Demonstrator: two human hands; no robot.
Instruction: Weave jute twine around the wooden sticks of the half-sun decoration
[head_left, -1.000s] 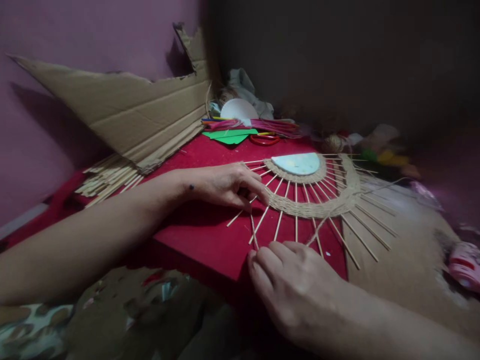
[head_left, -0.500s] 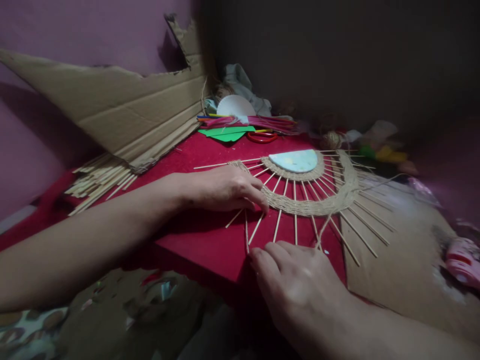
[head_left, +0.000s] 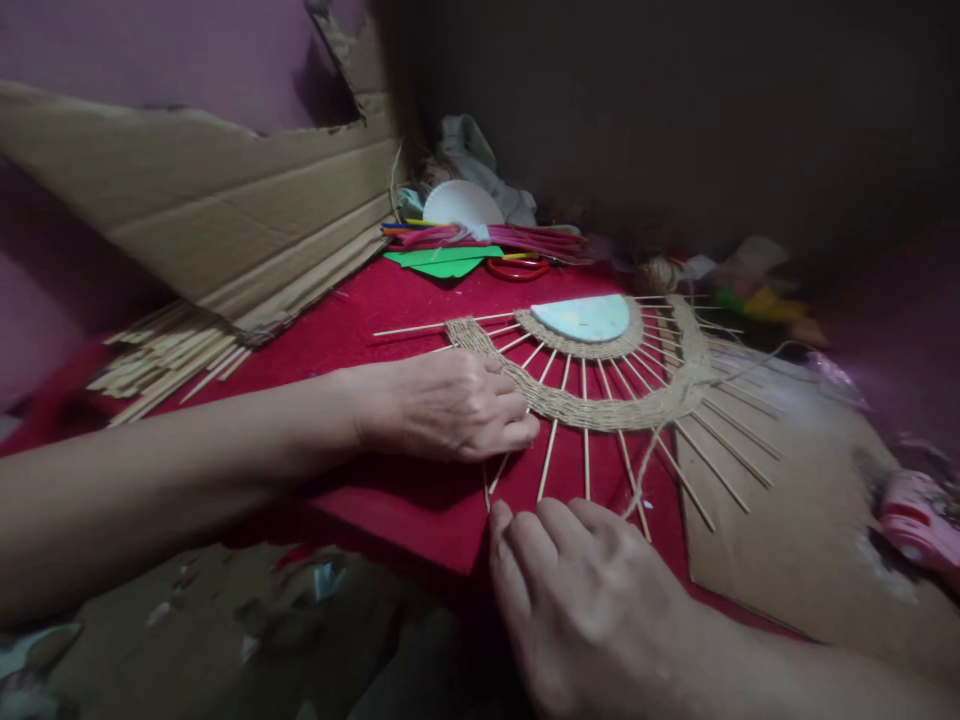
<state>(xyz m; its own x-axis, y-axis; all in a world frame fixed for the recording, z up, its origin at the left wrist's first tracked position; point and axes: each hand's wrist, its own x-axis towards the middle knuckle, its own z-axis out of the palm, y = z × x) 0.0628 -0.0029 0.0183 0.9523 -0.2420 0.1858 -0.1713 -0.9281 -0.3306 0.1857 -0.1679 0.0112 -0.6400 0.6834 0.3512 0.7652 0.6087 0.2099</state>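
A half-round weaving (head_left: 600, 412) of tan twine on fanned-out thin wooden sticks (head_left: 586, 460) lies on red cloth. At its centre is a pale blue half disc (head_left: 585, 318) with a woven rim. My left hand (head_left: 461, 405) is closed over the left sticks at the outer edge of the woven band; its fingertips are partly hidden. In front of the weaving, my right hand (head_left: 592, 580) is closed on a strand of twine (head_left: 486, 485) that runs up under my left hand. Another twine end (head_left: 643, 465) hangs from the band towards my right knuckles.
Cardboard (head_left: 225, 210) leans at the left, over a pile of loose sticks (head_left: 172, 365). Green paper (head_left: 442, 260), red-handled scissors (head_left: 517, 268) and pink pipe cleaners (head_left: 525, 240) lie behind. Flat cardboard (head_left: 780, 530) and a pink glue gun (head_left: 919, 520) are at the right.
My left hand has shifted slightly down and its fingers have curled in over the sticks. My right hand has moved a little lower with the twine. The view has shifted slightly.
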